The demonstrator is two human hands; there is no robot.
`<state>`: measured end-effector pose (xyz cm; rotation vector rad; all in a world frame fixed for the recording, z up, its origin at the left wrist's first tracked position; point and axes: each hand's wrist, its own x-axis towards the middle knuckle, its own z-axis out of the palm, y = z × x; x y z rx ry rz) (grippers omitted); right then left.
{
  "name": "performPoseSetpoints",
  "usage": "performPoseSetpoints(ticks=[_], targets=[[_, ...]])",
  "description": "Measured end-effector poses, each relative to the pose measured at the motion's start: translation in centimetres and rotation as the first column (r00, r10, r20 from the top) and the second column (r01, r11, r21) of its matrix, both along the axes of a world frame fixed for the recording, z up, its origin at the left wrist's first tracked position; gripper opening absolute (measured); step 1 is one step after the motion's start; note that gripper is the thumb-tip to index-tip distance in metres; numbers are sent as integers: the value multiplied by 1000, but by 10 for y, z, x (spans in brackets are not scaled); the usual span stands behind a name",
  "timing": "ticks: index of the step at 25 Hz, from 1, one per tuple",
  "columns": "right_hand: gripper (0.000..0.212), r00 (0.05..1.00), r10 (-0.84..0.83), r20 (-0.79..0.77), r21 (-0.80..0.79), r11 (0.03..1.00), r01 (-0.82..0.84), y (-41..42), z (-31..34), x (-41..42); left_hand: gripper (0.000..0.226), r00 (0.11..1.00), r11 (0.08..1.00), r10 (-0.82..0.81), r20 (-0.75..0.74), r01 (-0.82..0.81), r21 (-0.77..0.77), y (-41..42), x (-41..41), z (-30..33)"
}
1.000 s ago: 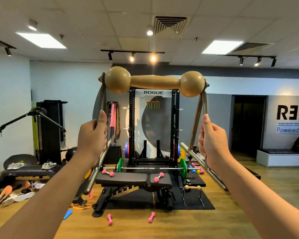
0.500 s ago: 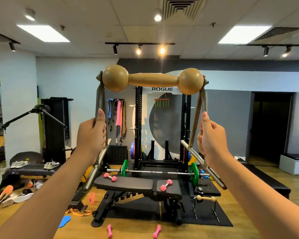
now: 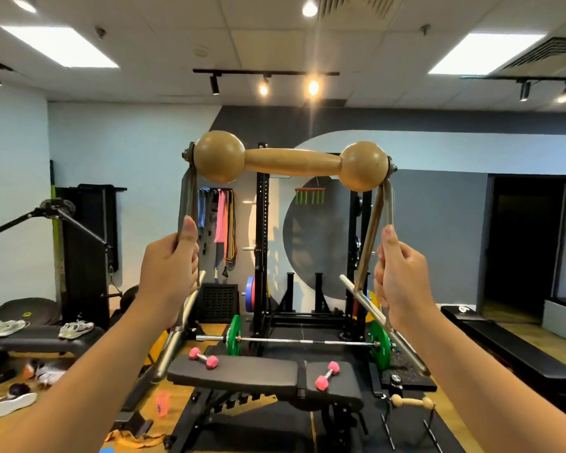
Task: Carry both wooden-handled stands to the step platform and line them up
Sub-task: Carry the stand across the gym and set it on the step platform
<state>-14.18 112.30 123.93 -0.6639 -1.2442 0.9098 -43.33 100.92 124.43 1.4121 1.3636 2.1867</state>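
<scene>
- The left hand (image 3: 169,276) is clenched around the left metal upright of a wooden-handled stand (image 3: 290,163), thumb pressed up along the bar; the right hand (image 3: 401,279) is wrapped the same way around the right upright, thumb pointing up.
- Held like this, the stand hangs in the air at about head height, its wooden handle on top with a ball at each end, tilted a little down toward the right. Its metal feet splay out below the hands, free of everything.
- The second stand (image 3: 410,403) sits on the dark floor mat (image 3: 275,429) at the lower right, just beyond the end of the weight bench (image 3: 265,376), well apart from the carried one.
- Ahead and below lie the bench with two pink dumbbells (image 3: 204,357) on it, a barbell with green plates (image 3: 380,344) behind it, and the squat rack (image 3: 311,256) beyond.
- I cannot say for certain which object is the step platform; the long low black platform (image 3: 517,346) at the right may be it.
- The step in hand looks like carrying the first stand. To do it well, both grips should stay equally firm so the handle comes level, and the dangling feet should be kept clear of the bench, barbell and rack while turning.
- Lowering the stand somewhat would likely open the sightline to the floor, since small dumbbells and loose shoes (image 3: 76,329) lie about.
- Setting it down square to the platform's edge would leave room for the second stand beside it.
</scene>
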Motion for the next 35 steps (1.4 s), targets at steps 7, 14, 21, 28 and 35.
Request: performPoseSetpoints(ticks=[7,14,21,28,35], targets=[[50,1000,3,-3,-11,1000,-3,95,-22,-127,53,1000,998,-14,19,15,-64,91,-122,-14],[50,992,129,-3,-18,991,-129,178,-32,-267,56,995,994,86,54,-82,-69,139,-244,-31],[51,939,343,12,14,939,-343,278,-27,-434,55,952,953,302,39,-300,-43,180,-371,-28],[48,809,587,8,7,809,-587,350,-21,-614,55,814,815,580,38,-580,0,202,-487,-27],[51,683,730,20,-39,683,-729,333,-35,-810,57,671,671,742,21,-741,-12,160,-636,-44]])
